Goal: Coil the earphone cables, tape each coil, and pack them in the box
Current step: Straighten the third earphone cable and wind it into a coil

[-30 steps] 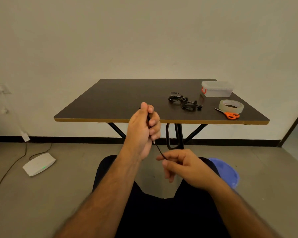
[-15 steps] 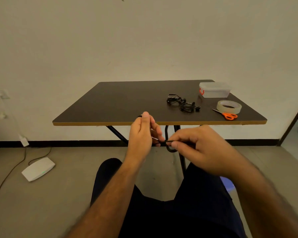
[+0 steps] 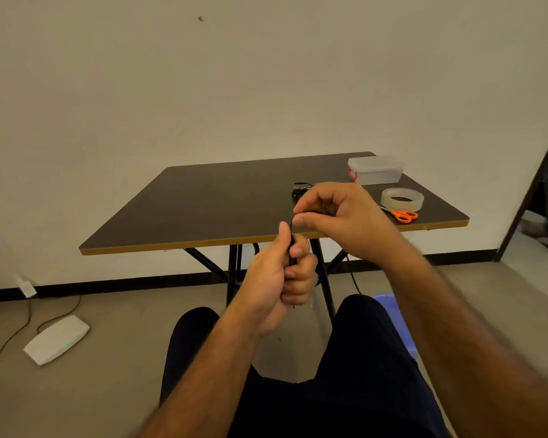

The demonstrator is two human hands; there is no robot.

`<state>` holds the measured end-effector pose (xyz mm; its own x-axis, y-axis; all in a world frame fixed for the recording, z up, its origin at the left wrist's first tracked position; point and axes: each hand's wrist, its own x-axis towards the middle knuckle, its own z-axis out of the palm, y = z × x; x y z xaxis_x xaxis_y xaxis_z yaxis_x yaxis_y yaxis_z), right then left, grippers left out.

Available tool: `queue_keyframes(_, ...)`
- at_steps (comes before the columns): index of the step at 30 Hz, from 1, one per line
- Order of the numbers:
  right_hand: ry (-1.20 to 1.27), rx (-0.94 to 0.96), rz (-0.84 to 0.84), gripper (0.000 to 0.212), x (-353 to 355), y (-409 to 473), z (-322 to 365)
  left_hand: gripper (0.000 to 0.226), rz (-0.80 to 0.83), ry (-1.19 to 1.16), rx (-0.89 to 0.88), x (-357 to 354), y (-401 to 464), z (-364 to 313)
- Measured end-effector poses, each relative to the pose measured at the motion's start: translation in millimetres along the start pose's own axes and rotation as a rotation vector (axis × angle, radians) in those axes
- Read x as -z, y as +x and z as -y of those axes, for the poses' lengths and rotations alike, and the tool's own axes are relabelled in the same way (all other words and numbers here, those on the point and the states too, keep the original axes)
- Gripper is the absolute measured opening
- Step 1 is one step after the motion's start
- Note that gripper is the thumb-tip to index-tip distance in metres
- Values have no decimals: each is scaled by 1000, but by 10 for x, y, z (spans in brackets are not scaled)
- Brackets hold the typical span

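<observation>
From where I watched, the dark table (image 3: 222,200) carried the whole kit along its right side, and none of it looked used. The clear plastic box (image 3: 375,169) with the red clasp sat at the far right corner with its lid on and, as far as I could see through its walls, nothing inside. Just nearer than it lay the roll of clear tape (image 3: 401,199), and touching or nearly touching that, the orange-handled scissors (image 3: 404,215). A small tangle of black earphones (image 3: 299,188) lay loose on the table, half hidden behind the right hand (image 3: 339,221). That hand pinched a black earphone cable (image 3: 292,245) between thumb and forefinger, held over the table's near edge. The left hand (image 3: 282,276) was below it with its fingers curled round the same cable, which ran up out of the fist to the pinch. I judged I was in the middle of winding the first coil: no coil taped, none packed, the pile on the table not yet coiled, so most of the job was left.
</observation>
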<state>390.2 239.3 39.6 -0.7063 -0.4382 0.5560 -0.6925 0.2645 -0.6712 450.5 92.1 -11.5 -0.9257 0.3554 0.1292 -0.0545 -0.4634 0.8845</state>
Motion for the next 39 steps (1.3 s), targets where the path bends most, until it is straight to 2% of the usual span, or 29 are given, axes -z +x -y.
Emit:
queue_keyframes(5, 291, -128, 70, 12, -281, -155, -235, 44, 101, -111, -2, -1, -1, -39)
queue_keyframes(8, 338, -266, 158, 20, -506, -416, -355, 41, 103, -177, -28, 14, 14, -33)
queue_keyframes(14, 315, -354, 256, 19, -621, -752, -436, 37, -144, -77, -110, 39, 35, -94)
queue_keyframes(17, 196, -385, 411, 17, -543, -819, -369, 42, -279, -9, -182, 63, 59, -111)
queue_keyframes(20, 95, -395, 597, 24, -435, -844, -232, 41, -404, 120, -281, 119, 81, -109)
queue_keyframes(22, 44, -392, 642, 28, -351, -841, -126, 42, -445, 239, -322, 169, 83, -101)
queue_keyframes(28, -272, -174, 473, 19, -220, -762, 107, 42, -436, 570, -279, 239, 94, 57)
queue_keyframes(35, -408, -108, 317, 17, -122, -578, 140, 44, -348, 761, -116, 210, 134, 131)
queue_keyframes(39, -460, 4, 240, 12, -6, -440, 149, 45, -278, 718, -26, 186, 132, 107)
